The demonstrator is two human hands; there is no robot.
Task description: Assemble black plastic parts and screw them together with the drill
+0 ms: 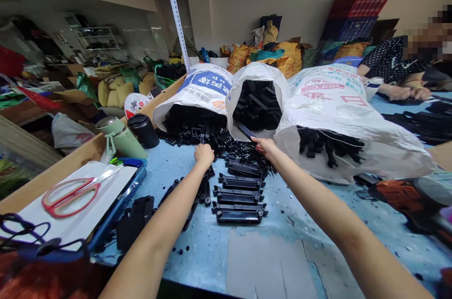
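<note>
My left hand (204, 154) is closed at the edge of a heap of small black parts (192, 135). A short black plastic piece (202, 139) sticks up from its fingers. Farther right, my right hand (265, 145) pinches the near end of a long flat black plastic strip (246, 131) at the mouth of the middle white sack (236, 122). Similar black pieces (259, 103) fill that sack. Below and between my hands lie several black bar-shaped assemblies (242, 214) in a column on the blue table. Loose black bars (205, 190) rest beneath my left wrist.
A left sack (208, 84) and a right sack (328, 96) flank the middle one. Red-handled scissors (72, 195) lie on white paper over a blue tray (141, 172). A green bottle (123, 136) and black cup (144, 130) stand behind. Another person's hands (406, 91) work at right.
</note>
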